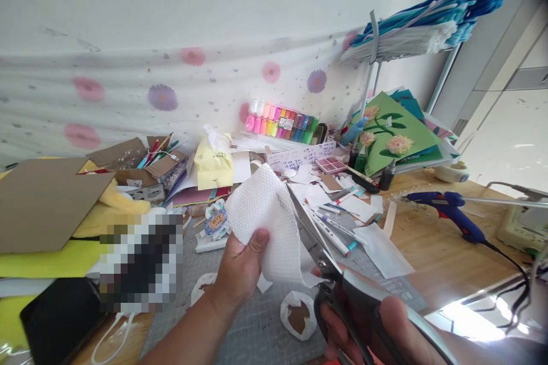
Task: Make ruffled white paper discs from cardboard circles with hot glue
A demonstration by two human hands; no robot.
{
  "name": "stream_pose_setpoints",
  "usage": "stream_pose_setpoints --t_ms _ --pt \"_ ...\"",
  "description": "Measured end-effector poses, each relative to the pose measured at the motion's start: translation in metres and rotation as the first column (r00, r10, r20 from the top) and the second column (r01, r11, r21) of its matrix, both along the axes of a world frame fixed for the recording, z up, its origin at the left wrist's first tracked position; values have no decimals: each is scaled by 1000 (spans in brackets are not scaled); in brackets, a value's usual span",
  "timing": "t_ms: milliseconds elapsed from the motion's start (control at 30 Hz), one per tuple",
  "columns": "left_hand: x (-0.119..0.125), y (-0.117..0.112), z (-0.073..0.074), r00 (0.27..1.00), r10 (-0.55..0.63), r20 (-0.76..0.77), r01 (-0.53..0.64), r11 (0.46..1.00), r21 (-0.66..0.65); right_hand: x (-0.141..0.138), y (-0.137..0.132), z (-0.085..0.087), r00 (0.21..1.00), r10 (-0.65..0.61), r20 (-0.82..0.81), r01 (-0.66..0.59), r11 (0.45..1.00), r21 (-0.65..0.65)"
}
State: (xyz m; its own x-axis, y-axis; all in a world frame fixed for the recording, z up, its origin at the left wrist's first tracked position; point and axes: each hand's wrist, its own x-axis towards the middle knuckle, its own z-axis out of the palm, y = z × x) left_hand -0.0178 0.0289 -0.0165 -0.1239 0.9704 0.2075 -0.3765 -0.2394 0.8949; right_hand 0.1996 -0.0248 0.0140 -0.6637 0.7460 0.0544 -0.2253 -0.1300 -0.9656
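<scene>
My left hand pinches a white dimpled sheet, which looks like paper towel, thumb on the near face. The sheet stands upright, curling along its right edge. Large scissors with dark and grey handles are gripped in my right hand, fingers through the loops. Their blades point up and away along the sheet's right side, close to its edge; whether they bite into it I cannot tell. Below lies a round brown piece with a white wrapped rim on the grey cutting mat. A similar piece is partly hidden behind my left wrist.
Markers and paper scraps lie behind the scissors. A blue glue gun rests at right, its cord trailing off the wooden table. Cardboard and a black object are at left. Colourful clay packs stand behind.
</scene>
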Motion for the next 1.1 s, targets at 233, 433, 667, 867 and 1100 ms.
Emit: stream_pose_setpoints --t_ms 233,433,667,867,1100 --pt "3 -5 -8 987 -142 -81 138 989 -58 -6 5 -6 988 -29 -149 24 999 -38" --pt "7 -9 -7 969 -246 -29 241 964 -117 -12 10 -21 977 -111 -180 112 994 -4" --pt "5 -4 -14 978 -163 -131 158 986 -51 -1 18 0 966 -238 -103 249 961 123" --pt "6 5 -1 997 -70 -42 65 992 -112 63 70 17 437 -783 443 374 606 702" --pt "11 4 19 982 -87 166 132 949 -286 110 119 -25 -143 -687 713 37 716 697"
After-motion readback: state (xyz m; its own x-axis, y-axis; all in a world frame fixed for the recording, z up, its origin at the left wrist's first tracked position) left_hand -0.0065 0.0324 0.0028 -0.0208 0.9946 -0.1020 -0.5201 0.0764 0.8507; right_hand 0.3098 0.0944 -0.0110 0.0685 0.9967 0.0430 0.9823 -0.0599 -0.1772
